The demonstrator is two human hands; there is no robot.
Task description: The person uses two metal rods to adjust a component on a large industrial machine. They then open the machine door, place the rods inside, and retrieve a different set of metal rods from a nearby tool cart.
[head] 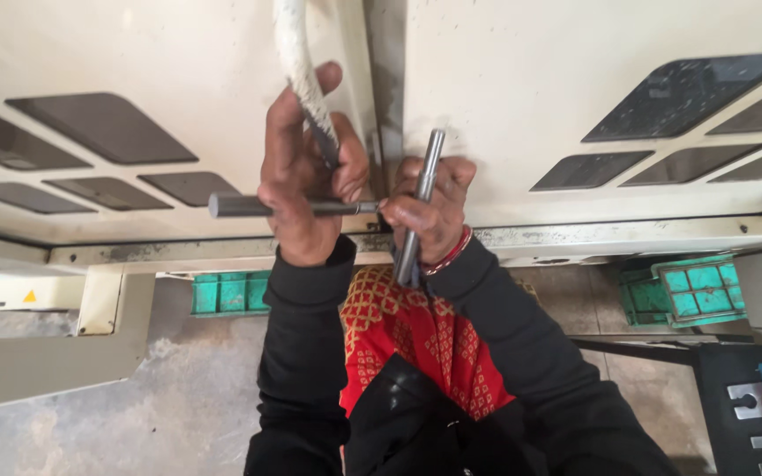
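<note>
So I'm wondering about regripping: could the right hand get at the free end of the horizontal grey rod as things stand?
Probably not directly. The right hand is closed on the upright metal bar, and the left hand, gripping the horizontal rod and white cord, sits between it and that end.

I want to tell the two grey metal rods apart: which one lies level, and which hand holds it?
The rod in the left hand lies level, pointing left. The other rod, gripped by the right hand, stands nearly upright.
</note>
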